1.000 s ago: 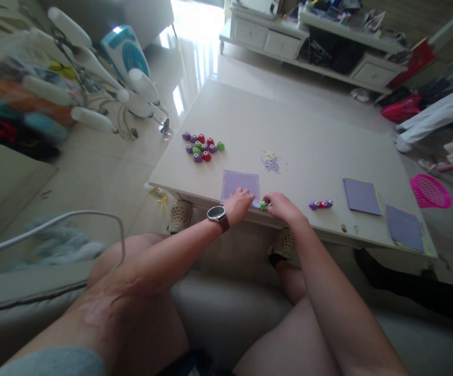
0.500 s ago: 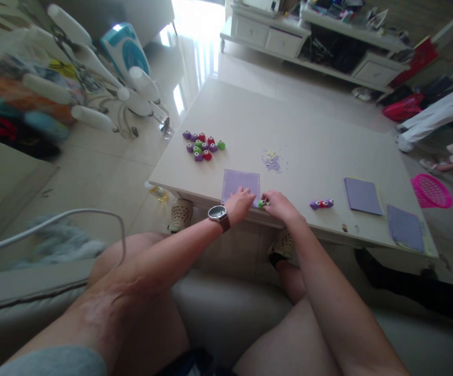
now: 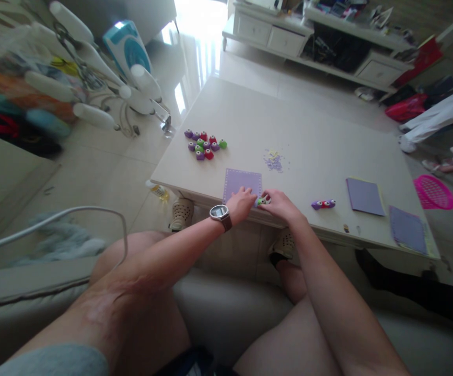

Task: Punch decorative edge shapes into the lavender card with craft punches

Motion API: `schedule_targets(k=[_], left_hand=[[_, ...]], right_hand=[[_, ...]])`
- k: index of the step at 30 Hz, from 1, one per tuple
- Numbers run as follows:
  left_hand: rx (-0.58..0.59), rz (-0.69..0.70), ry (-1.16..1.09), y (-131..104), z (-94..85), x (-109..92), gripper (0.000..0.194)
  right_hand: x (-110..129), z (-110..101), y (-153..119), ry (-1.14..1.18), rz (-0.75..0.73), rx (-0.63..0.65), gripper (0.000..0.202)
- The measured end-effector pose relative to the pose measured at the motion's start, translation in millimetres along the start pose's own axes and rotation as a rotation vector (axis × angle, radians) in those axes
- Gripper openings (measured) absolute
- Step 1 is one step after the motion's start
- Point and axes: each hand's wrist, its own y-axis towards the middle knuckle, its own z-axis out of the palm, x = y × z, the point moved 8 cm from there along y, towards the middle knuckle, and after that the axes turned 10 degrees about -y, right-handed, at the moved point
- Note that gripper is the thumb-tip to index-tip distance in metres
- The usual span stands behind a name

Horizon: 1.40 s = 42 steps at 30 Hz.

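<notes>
A square purple sheet of paper (image 3: 243, 181) lies at the table's near edge, with small punched holes along its borders. My left hand (image 3: 242, 201) rests on its lower part, fingers spread and lying flat. At the sheet's lower right corner, my right hand (image 3: 279, 202) is closed around a green paper punch (image 3: 262, 201); whether the paper is inside its slot is too small to see. Beyond the sheet is a pile of purple and yellow paper bits (image 3: 274, 162). Several purple, red and green paper punches (image 3: 201, 146) stand grouped to the left.
On the white table (image 3: 308, 130), a short row of purple and red punches (image 3: 323, 204) sits right of my right hand. Farther right lie a stack of purple paper (image 3: 364, 197) and punched sheets (image 3: 408, 230). A pink basket (image 3: 433, 191) stands beyond the table's right end.
The view has shifted very slightly. My right hand stays on the green punch at the sheet's corner, its fingers turned a little. My left hand keeps its place on the paper.
</notes>
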Motion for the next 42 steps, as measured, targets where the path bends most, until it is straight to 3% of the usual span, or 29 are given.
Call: schedule_targets(k=[5,10,22,28,32,37,42], left_hand=[[-0.014,0.03,-0.004,1,0.1,1,0.042],[-0.008,0.063,0.025,1,0.2,1,0.047],[0.037,0.076,0.057,-3,-2.2,0,0.048],[0.038,0.083,0.049,-2,-2.3,3,0.043],[0.033,0.088,0.053,0,-0.9,3,0.041],[0.034,0.065,0.054,1,2.0,3,0.04],[0.043,0.056,0.051,0,2.8,2,0.037]], right_hand=[[-12,-5,-1,0.097,0.123,0.037,0.026],[-20,2,3,0.119,0.168,0.039,0.022],[-21,5,6,0.078,0.314,0.019,0.015],[-31,2,5,0.137,0.263,0.08,0.019],[-45,-12,2,0.032,0.282,-0.013,0.022],[-28,-12,4,-0.067,0.154,-0.102,0.038],[-24,-4,2,-0.128,0.169,-0.059,0.027]])
